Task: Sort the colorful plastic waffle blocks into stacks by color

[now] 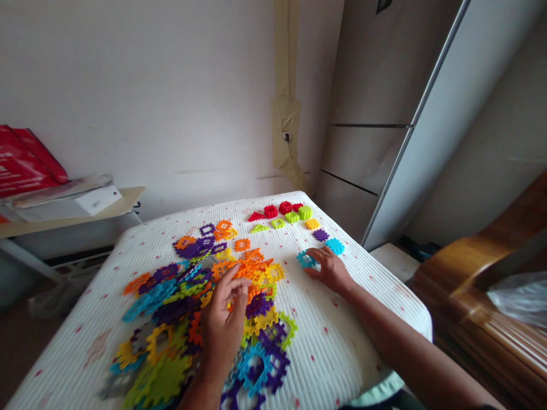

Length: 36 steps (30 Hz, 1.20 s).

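My right hand (331, 272) is closed on the edge of a light-blue gear-edged plastic tile (305, 259), with finger and thumb on its right side. Just beyond it lies a toothed light-blue piece (335, 246). My left hand (225, 304) hovers over a large mixed pile of interlocking tiles, fingers half bent and apart, with nothing seen in them. Around it are orange tiles (253, 266), a yellow frame tile (274, 273), purple tiles (258, 306) and a blue frame tile (254, 367). The hand hides part of the pile.
At the table's far end, red pieces (270, 212) and lime-green pieces (305, 213) sit in small groups, with a yellow piece (312, 224) and a purple piece (320, 234) nearer. A grey cabinet (363, 154) stands behind right. A red bag (25, 159) rests on a side table.
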Each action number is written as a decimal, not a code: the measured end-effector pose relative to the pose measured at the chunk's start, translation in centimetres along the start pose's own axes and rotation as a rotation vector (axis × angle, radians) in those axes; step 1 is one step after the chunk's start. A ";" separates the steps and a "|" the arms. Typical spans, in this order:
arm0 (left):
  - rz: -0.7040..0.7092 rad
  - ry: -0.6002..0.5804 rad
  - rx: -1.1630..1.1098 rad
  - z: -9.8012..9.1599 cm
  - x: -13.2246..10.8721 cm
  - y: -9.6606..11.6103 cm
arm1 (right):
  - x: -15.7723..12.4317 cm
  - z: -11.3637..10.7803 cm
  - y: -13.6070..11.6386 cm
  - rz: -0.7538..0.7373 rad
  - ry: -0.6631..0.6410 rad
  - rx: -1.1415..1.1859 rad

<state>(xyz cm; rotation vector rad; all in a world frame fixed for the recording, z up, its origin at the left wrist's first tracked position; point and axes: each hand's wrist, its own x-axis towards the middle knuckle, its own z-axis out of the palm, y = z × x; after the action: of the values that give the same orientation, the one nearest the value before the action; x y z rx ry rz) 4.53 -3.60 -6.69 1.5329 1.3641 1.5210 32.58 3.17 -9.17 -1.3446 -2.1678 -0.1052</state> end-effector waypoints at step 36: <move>0.123 0.024 0.112 -0.3 0.3 -0.7 | -0.9 0.1 -1.2 0.030 -0.149 -0.081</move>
<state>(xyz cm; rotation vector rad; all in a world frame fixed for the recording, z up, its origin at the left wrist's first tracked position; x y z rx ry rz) 3.98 -3.19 -7.10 1.7009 1.4123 1.5639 31.83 1.92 -9.38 -1.4714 -2.2871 -0.0847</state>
